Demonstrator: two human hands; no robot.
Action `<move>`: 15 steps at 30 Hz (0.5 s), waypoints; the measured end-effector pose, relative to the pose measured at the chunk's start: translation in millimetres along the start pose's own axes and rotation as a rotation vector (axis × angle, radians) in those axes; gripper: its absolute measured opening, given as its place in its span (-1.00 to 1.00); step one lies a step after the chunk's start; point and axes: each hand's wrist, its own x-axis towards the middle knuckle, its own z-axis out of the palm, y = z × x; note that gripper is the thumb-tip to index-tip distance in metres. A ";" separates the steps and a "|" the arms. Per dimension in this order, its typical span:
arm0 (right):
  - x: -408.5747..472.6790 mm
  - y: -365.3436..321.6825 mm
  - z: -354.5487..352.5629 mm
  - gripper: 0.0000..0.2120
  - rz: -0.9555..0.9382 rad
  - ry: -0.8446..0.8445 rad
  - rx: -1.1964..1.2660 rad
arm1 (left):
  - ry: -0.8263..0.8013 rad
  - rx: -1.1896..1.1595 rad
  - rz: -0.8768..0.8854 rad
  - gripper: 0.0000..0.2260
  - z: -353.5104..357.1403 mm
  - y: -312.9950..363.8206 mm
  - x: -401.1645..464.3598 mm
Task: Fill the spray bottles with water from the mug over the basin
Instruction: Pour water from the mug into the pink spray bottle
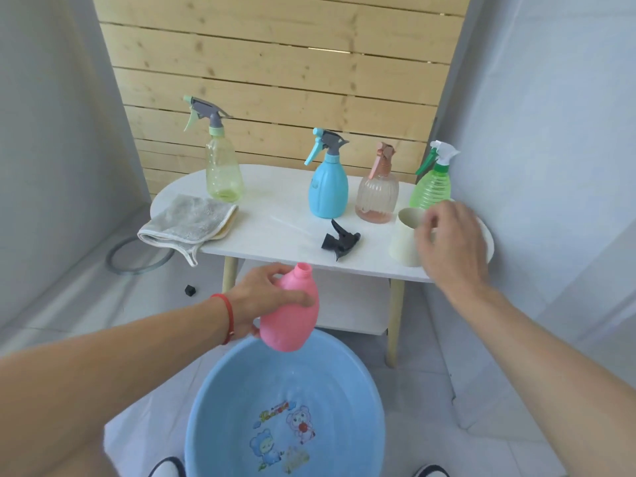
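My left hand (265, 297) grips a pink spray bottle (292, 315) with its cap off, upright above the far rim of the blue basin (206, 407). The bottle's black trigger head (339, 241) lies on the white table (275, 208). My right hand (451, 239) hovers with fingers apart over a cream mug (406, 239) at the table's right end, partly hiding it. Behind stand a yellow-green bottle (222, 170), a blue bottle (327, 191), a clear pink ribbed bottle (377, 197) and a green bottle (432, 187), all capped.
A folded grey cloth (189, 225) hangs over the table's left front edge. A grey ring (137, 259) and a small black cap (189, 290) lie on the floor to the left. A wall stands close on the right. My shoes (168, 468) flank the basin.
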 end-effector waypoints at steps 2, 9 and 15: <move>1.4 -24.4 13.9 -0.89 -0.169 -0.220 0.151 | -0.007 -0.001 0.047 -0.56 -6.2 14.5 0.2; -2.3 -63.9 76.5 -0.37 -0.379 -0.788 -0.060 | 0.037 -0.140 0.059 -0.52 -18.0 27.4 4.9; -5.8 -55.1 82.8 -0.60 -0.467 -0.667 -0.104 | 0.059 -0.142 0.043 -0.48 -35.0 17.7 8.6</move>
